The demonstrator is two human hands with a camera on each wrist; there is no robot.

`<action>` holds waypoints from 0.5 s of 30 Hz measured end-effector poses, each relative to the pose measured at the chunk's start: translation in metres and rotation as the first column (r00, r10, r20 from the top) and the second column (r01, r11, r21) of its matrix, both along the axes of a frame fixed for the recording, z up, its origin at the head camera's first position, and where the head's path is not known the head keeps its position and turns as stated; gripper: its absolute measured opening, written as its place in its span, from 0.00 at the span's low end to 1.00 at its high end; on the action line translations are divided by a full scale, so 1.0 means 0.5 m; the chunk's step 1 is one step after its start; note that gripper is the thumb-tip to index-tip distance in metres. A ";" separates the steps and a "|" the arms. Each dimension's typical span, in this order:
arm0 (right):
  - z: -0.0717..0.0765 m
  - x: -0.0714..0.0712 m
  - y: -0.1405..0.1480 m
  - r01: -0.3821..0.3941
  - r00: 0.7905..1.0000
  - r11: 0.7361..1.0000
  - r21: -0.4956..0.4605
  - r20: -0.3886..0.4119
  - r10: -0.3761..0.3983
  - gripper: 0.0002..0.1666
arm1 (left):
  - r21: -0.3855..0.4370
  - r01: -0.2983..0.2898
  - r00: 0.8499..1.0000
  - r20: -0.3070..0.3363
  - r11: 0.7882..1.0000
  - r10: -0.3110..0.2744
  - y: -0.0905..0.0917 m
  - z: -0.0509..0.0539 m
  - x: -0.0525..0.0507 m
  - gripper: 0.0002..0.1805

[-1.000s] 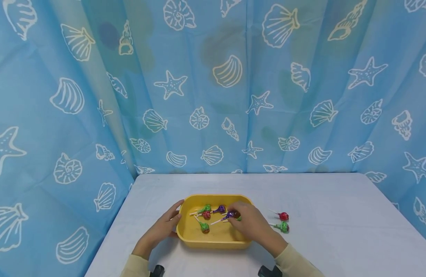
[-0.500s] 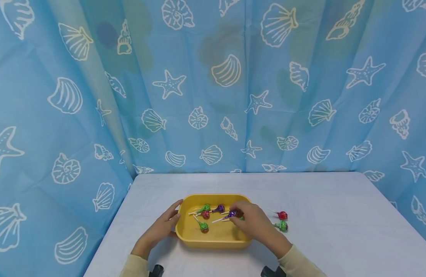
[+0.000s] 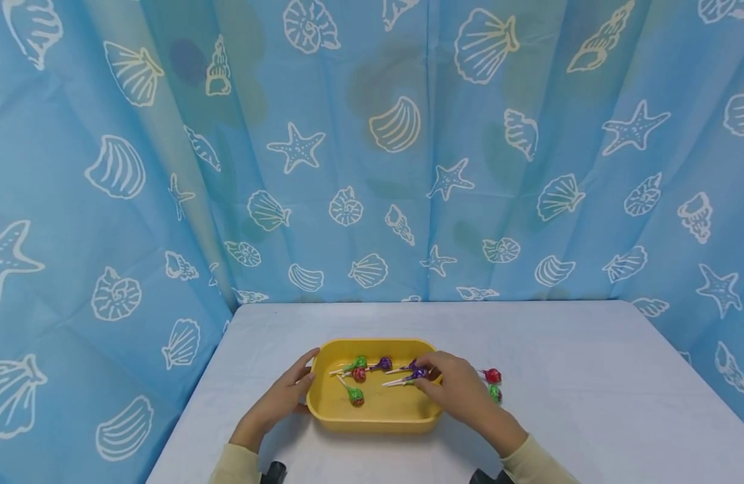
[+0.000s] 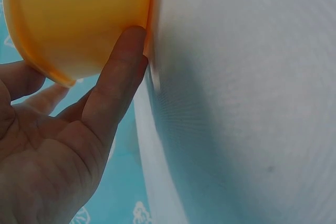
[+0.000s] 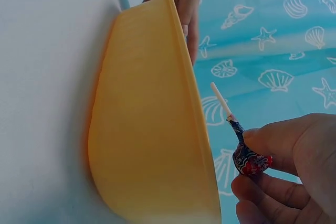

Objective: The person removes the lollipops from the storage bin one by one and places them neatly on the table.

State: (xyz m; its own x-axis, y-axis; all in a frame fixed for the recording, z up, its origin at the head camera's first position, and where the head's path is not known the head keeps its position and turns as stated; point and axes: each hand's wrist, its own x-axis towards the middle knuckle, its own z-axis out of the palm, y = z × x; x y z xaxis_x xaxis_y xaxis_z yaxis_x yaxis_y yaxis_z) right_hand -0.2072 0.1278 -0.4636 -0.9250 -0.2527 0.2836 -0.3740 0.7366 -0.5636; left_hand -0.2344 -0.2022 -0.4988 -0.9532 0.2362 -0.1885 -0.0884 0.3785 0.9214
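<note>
A yellow plastic tub holds several wrapped lollipops, among them a green one, a red one and a purple one. Over the tub's right end, my right hand pinches a purple-wrapped lollipop between thumb and fingers, its white stick pointing left. In the right wrist view it sits just beyond the rim. Another purple lollipop lies close behind it, partly covered by the hand. My left hand rests against the tub's left end, its fairly straight fingers touching wall and rim.
On the white-covered table, a red lollipop and a green lollipop lie right of the tub, partly behind my right hand. A blue shell-print curtain hangs behind the table and along its sides.
My right hand has shifted slightly right, with the pinched purple lollipop moving along inside the tub. The left hand and the tub stay in place.
</note>
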 end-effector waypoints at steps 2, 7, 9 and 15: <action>0.002 0.004 0.007 0.007 1.000 1.000 -0.009 0.003 -0.007 0.12 | 0.001 -0.002 1.000 0.003 1.000 0.002 0.000 -0.001 -0.001 0.30; 0.010 0.014 0.020 0.032 0.999 0.999 -0.015 0.025 -0.032 0.12 | -0.013 0.003 1.000 0.007 1.000 -0.003 -0.002 -0.008 -0.007 0.30; 0.014 0.018 0.023 0.049 0.998 0.999 -0.015 0.043 -0.048 0.12 | -0.021 0.002 1.000 0.005 1.000 -0.002 -0.003 -0.009 -0.008 0.30; 0.017 0.024 0.036 0.086 0.994 0.996 -0.022 0.067 -0.085 0.12 | -0.031 -0.016 1.000 0.002 0.999 0.016 -0.001 -0.001 -0.004 0.29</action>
